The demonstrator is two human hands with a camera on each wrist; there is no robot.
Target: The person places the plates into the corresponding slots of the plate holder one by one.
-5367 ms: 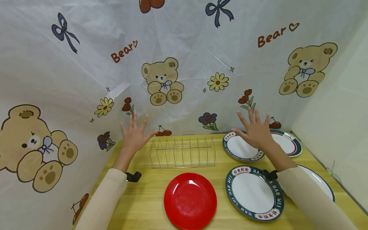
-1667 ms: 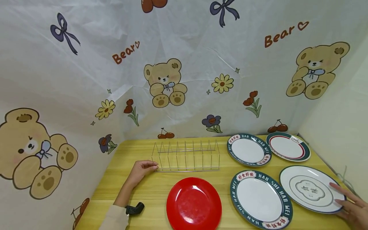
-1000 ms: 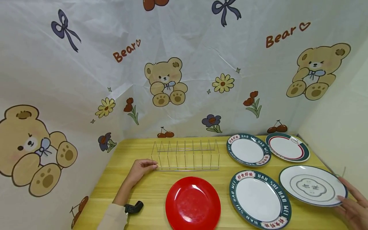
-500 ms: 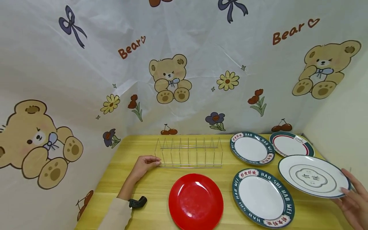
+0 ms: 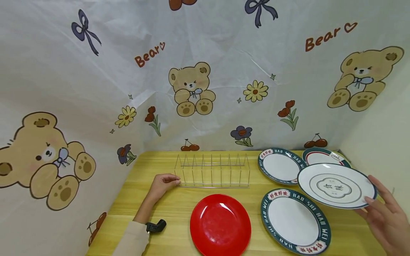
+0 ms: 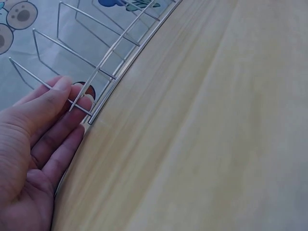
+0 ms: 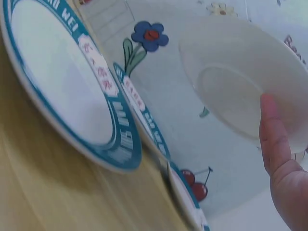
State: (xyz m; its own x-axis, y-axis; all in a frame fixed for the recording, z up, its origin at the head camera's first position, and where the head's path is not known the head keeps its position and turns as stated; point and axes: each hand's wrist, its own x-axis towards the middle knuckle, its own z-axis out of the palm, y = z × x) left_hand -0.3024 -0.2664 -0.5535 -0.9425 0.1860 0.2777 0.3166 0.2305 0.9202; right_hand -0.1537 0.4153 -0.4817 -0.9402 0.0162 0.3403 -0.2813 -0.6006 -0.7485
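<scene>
My right hand [image 5: 385,215] grips the right rim of a white plate [image 5: 336,185] with a thin blue edge and grey lettering. The thumb lies on its upper face, and in the right wrist view a finger [image 7: 274,130] reaches under the plate's plain underside [image 7: 231,82]. That plate is raised above the table and overlaps the back-right plates. On the left, my left hand [image 5: 161,186] pinches the left end of a silver wire dish rack [image 5: 211,185]; the left wrist view shows thumb and fingers around the end wire [image 6: 79,107]. No plate stands in the rack.
A red plate [image 5: 220,225] lies in front of the rack. To its right is a white plate with a green lettered rim [image 5: 294,220]. A smaller similar plate [image 5: 282,166] and a green-and-red-rimmed plate [image 5: 325,155] lie at the back, near the bear-print cloth [image 5: 224,124].
From lying spread in the air, both hands came down to the rack and the blue-edged plate. The right hand lifted that plate and brought it up and leftward; the left stays on the rack.
</scene>
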